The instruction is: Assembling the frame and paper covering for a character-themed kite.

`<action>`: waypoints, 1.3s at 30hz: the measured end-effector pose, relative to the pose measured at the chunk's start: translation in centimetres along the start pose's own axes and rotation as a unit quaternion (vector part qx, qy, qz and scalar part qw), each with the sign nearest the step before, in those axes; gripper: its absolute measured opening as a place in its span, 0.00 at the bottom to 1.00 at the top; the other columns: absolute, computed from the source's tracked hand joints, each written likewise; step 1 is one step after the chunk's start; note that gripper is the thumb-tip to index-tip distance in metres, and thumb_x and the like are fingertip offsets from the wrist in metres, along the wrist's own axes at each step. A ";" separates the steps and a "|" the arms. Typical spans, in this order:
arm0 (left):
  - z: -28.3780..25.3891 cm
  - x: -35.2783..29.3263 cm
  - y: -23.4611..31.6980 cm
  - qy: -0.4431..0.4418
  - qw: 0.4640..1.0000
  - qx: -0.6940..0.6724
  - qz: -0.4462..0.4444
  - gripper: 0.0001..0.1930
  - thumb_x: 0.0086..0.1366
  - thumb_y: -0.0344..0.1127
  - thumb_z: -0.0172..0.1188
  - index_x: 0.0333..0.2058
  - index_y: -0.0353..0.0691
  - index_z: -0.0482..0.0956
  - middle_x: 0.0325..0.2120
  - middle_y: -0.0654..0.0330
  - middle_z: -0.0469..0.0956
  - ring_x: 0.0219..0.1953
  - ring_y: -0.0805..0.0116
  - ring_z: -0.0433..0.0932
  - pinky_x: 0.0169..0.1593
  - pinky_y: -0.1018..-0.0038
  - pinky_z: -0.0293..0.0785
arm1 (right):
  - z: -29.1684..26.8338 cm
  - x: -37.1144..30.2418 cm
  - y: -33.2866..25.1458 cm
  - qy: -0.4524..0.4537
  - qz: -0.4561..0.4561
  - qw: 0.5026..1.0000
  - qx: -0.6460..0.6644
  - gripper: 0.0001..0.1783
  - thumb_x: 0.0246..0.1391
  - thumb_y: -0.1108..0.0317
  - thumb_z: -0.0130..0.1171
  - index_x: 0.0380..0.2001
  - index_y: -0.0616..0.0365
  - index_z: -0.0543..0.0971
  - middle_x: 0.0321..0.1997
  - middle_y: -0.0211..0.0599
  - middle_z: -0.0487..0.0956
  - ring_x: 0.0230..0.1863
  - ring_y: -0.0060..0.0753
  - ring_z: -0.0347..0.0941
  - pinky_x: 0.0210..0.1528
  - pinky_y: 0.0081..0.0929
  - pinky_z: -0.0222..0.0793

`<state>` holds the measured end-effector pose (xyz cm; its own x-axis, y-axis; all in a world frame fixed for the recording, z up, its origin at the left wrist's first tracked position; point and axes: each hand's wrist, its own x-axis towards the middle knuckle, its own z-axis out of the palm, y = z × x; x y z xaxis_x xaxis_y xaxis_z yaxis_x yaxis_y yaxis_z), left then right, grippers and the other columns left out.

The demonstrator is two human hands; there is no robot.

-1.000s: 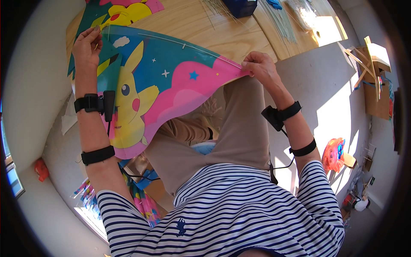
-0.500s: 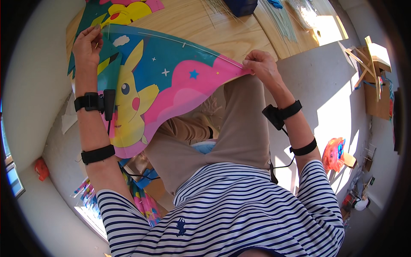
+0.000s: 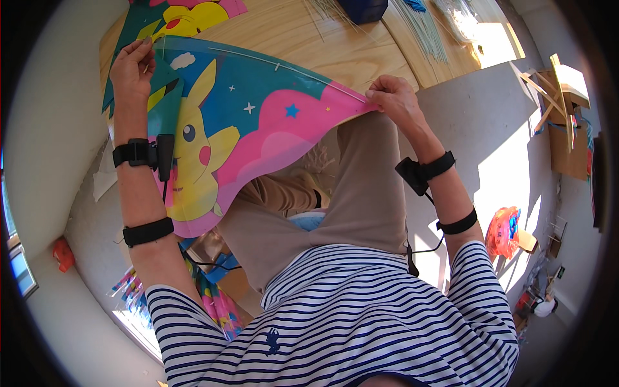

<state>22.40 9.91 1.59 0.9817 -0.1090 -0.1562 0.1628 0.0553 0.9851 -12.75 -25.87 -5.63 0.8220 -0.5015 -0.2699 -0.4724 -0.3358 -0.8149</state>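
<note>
A thin sheet kite (image 3: 284, 132), teal and pink with a yellow cartoon animal, stars and a cloud, hangs from the table edge over my lap. A slim white rod (image 3: 303, 75) runs along its upper edge, with a small white fitting partway. My left hand (image 3: 133, 64) is closed in a pinch at the kite's upper left corner; fingertips partly hide what they grip. At the pointed right tip, the thumb and fingers of my right hand (image 3: 394, 98) are pressed together on the kite and the rod's end. The sheet between both hands is spread out, its lower part drooping.
Another similar printed sheet (image 3: 193, 20) lies on the wooden table (image 3: 361, 55) at the far left. Toward the back are a dark blue box (image 3: 362, 9), bundled thin rods (image 3: 422, 32) and a clear plastic bag (image 3: 459, 22). Cartons (image 3: 569, 151) and a red bag (image 3: 503, 232) stand to the right.
</note>
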 end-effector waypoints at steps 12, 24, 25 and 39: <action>3.1 -1.9 -1.7 0.074 0.996 0.051 0.020 0.08 0.55 0.25 0.72 0.33 0.39 0.81 0.25 0.66 0.79 0.26 0.76 0.75 0.31 0.81 0.67 | -0.3 -1.3 -1.6 0.025 0.016 0.997 -0.066 0.10 0.47 0.67 0.66 0.26 0.66 0.82 0.21 0.41 0.77 0.26 0.31 0.73 0.32 0.31 0.68; 3.8 0.6 -4.9 0.064 0.989 0.119 0.065 0.08 0.53 0.25 0.73 0.31 0.40 0.82 0.23 0.68 0.77 0.22 0.79 0.69 0.26 0.81 0.61 | -0.2 -1.2 -1.5 0.036 0.023 0.997 -0.059 0.11 0.44 0.66 0.67 0.25 0.66 0.82 0.21 0.44 0.79 0.26 0.34 0.74 0.32 0.31 0.69; 4.1 0.5 -5.0 0.068 0.989 0.116 0.056 0.08 0.54 0.24 0.72 0.30 0.39 0.82 0.23 0.67 0.77 0.23 0.78 0.69 0.27 0.81 0.62 | -0.3 -1.3 -1.5 0.040 0.026 0.997 -0.066 0.12 0.44 0.65 0.67 0.25 0.65 0.82 0.21 0.44 0.79 0.26 0.35 0.75 0.32 0.32 0.69; 4.2 1.9 -5.9 0.071 0.986 0.146 0.042 0.08 0.54 0.24 0.72 0.32 0.38 0.83 0.23 0.66 0.78 0.23 0.79 0.70 0.26 0.82 0.61 | 0.1 -0.8 -0.9 0.028 0.017 0.996 -0.087 0.11 0.44 0.66 0.66 0.26 0.66 0.81 0.28 0.48 0.81 0.33 0.42 0.79 0.37 0.36 0.72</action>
<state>22.88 5.24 -4.23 0.9979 0.0240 -0.0606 0.0645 -0.2328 0.9704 -12.91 -25.08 -4.77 0.7881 -0.5566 -0.2628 -0.5516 -0.4491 -0.7029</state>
